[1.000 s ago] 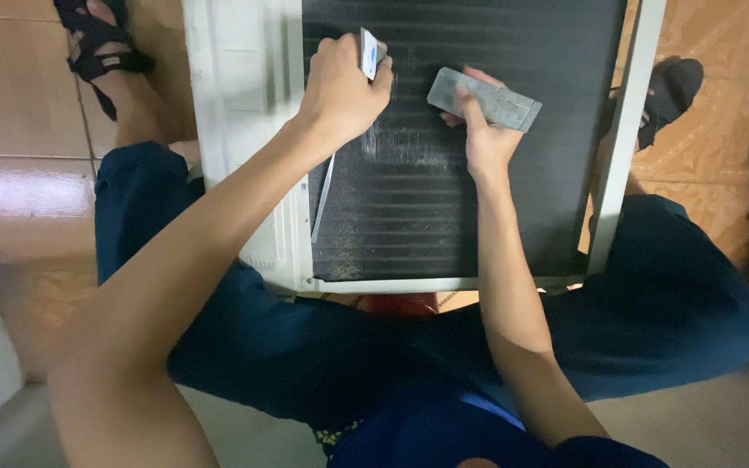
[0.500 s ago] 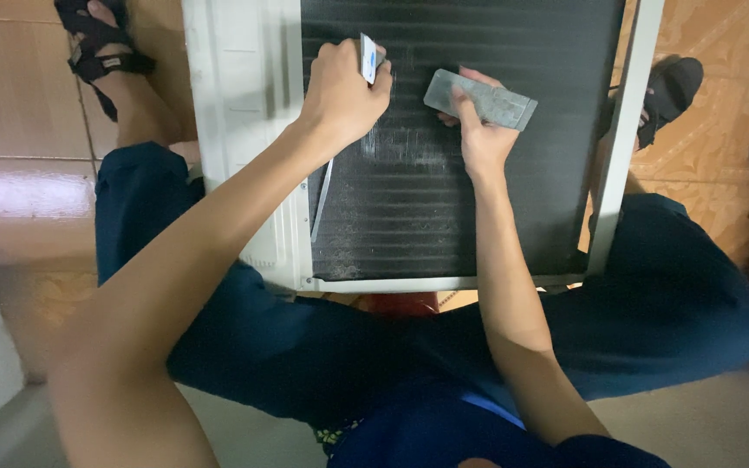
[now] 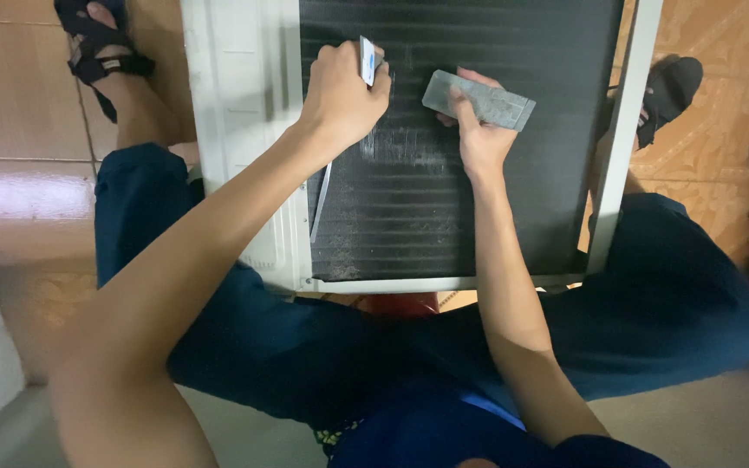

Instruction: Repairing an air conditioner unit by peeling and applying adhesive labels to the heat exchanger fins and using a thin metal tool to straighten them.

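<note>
Tiled floor (image 3: pixel 19 113), white metal case (image 3: pixel 244 130) with dark finned panel (image 3: pixel 444 217) lying between the knees. Left hand (image 3: pixel 340 91) clenched around a thin card (image 3: pixel 366 59), edge-on against the fins. Right hand (image 3: pixel 478 134) gripping a grey block (image 3: pixel 478 98), long axis across the panel, just right of the card.

We see both forearms extended forward, bare. Left hand (image 3: pixel 342 94) curled into a closed fist, knuckles up. Right hand (image 3: pixel 476 130) fingers bent in a pinch, wrist straight.
</note>
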